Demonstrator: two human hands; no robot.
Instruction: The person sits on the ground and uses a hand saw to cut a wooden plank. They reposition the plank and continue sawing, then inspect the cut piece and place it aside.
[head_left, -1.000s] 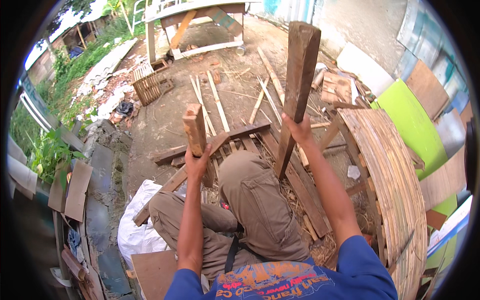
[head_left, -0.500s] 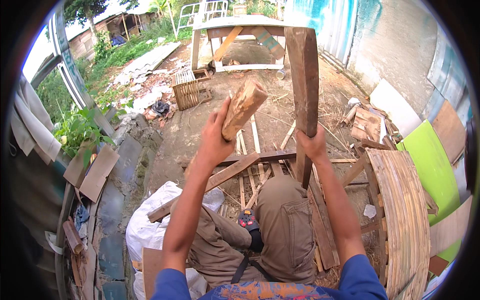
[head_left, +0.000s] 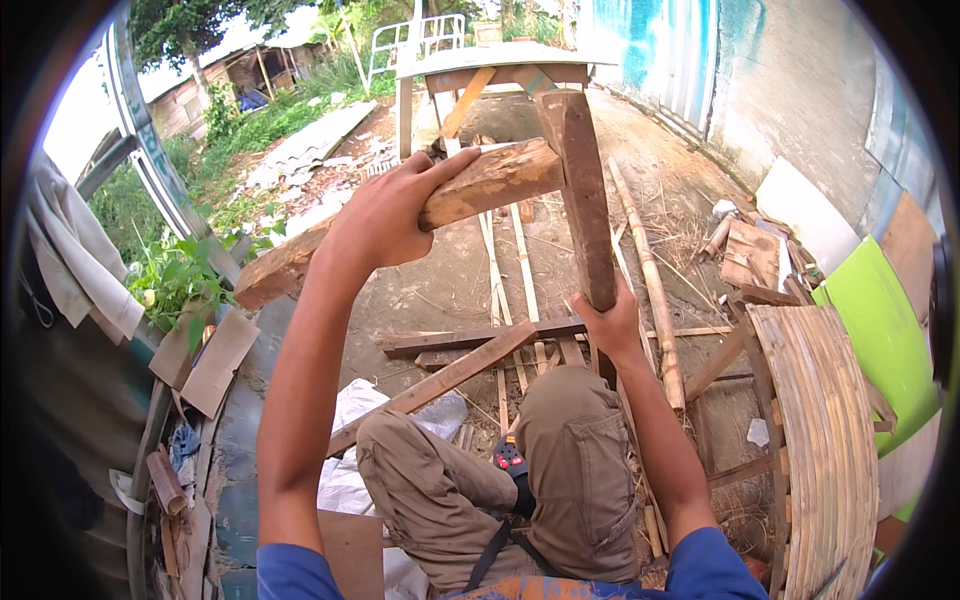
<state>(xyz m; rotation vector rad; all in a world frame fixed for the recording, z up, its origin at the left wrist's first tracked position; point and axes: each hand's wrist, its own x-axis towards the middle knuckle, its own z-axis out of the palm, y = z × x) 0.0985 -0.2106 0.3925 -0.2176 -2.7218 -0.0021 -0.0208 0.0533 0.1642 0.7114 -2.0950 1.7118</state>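
Observation:
My left hand [head_left: 385, 212] is closed around a short, rough wooden block [head_left: 500, 182], its bark-like face worn and pale. The block slants up to the right, and its right end meets the side of a dark wooden post [head_left: 583, 190]. Lower on that post, my right hand [head_left: 612, 322] grips it and keeps it nearly upright above my right knee. The post's bottom end is partly hidden behind my hand and knee.
Dark wooden beams [head_left: 460, 340] lie crossed on the ground ahead, with a bamboo pole [head_left: 648, 280] at their right. A slatted bamboo bench [head_left: 815, 440] stands at my right. White sacking [head_left: 350, 408] lies by my left leg. A table [head_left: 510, 58] stands farther off.
My left hand has swung the block from steeply upright to a low slant, bringing its end against the post. The post has shifted left and tilted slightly in my right hand.

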